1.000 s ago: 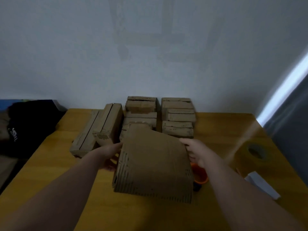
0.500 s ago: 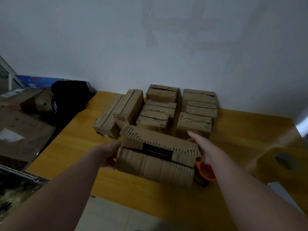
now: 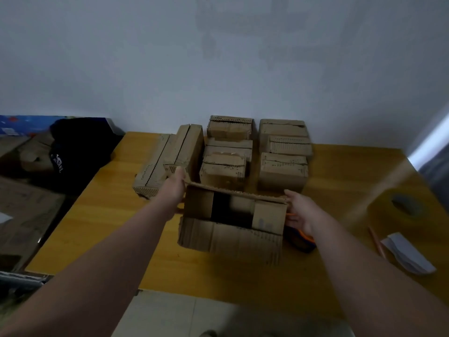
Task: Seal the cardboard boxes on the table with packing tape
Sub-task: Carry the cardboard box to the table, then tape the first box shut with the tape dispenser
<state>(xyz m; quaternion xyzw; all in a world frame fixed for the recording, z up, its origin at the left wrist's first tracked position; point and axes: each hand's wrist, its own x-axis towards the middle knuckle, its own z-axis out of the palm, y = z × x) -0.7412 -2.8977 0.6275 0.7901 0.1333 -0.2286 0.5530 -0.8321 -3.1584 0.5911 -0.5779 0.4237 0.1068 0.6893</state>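
Opened wider than before, the box (image 3: 230,237) sits between left hand (image 3: 173,188) and right hand (image 3: 301,212), both flat against its sides.

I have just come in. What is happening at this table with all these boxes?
A person holds one cardboard box between the left hand and the right hand, near the front of the yellow table. Its flaps are not closed, and the dark inside shows. More boxes stand in a group behind it. The roll of packing tape lies to the right, and neither hand touches it.
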